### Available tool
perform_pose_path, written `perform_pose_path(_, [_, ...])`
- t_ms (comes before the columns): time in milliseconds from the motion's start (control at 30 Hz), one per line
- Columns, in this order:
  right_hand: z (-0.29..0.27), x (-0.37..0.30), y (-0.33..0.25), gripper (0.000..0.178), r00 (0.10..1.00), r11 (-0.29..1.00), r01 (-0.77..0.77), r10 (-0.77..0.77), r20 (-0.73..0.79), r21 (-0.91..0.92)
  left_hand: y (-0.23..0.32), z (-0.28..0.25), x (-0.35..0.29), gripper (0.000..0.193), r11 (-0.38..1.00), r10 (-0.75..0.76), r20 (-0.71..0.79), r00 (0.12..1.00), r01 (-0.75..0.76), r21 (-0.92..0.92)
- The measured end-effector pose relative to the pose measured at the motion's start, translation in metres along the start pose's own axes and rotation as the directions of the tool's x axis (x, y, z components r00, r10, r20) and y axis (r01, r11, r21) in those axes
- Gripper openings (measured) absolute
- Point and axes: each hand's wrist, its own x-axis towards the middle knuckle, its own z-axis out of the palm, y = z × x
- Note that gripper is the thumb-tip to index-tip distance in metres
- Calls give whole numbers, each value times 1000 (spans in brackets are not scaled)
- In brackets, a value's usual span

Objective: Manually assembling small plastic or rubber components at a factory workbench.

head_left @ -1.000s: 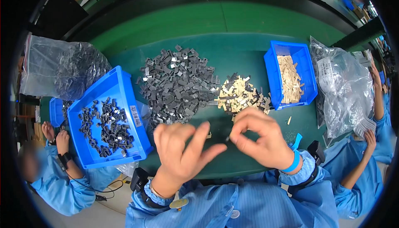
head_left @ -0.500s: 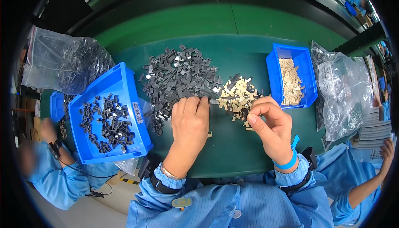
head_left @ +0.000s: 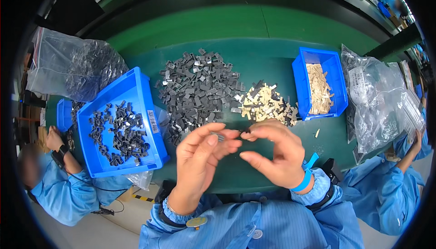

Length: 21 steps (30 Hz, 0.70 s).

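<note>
My left hand (head_left: 197, 158) is palm up above the near part of the green table, its thumb and fingers closed on a small grey clip-like part (head_left: 220, 136). Facing it, my right hand (head_left: 277, 151) has curled fingers with a tiny dark piece (head_left: 245, 131) at their tips; its thumb stands apart below. The two hands' fingertips nearly meet. Beyond the left hand spreads a heap of dark grey plastic clips (head_left: 197, 90). Next to it, beyond the right hand, lies a smaller pile of cream-coloured pieces (head_left: 265, 103) with some dark ones mixed in.
At left a tilted blue bin (head_left: 156, 151) contains dark clips, beside a clear bag (head_left: 88, 67) of dark parts. A blue bin (head_left: 298, 76) with tan strips stands at right, near another plastic bag (head_left: 377, 99). Co-workers in blue sit on both sides.
My left hand has turned from palm down at the dark heap to palm up, nearer me, with a grey part. My right hand has moved left towards it, its thumb now apart from its fingers.
</note>
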Motion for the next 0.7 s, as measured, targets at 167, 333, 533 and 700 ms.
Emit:
perform_pose_path(167, [5,3,-5,42,975,956,220,-213,57,-196,1,10,-14,29,924,-192,153,969,231,-305])
perform_pose_path(333, [2,2,-3,41,966,930,259,-244,88,-260,4,13,-18,29,934,-196,168,966,236,-268])
perform_pose_path(533, [-3,2,-5,36,987,991,124,-119,112,-43,7,4,-22,26,954,-256,172,951,278,-116])
perform_pose_path(700, [-8,2,-6,33,979,997,21,-36,200,74,11,4,-25,26,907,-289,226,930,341,-246])
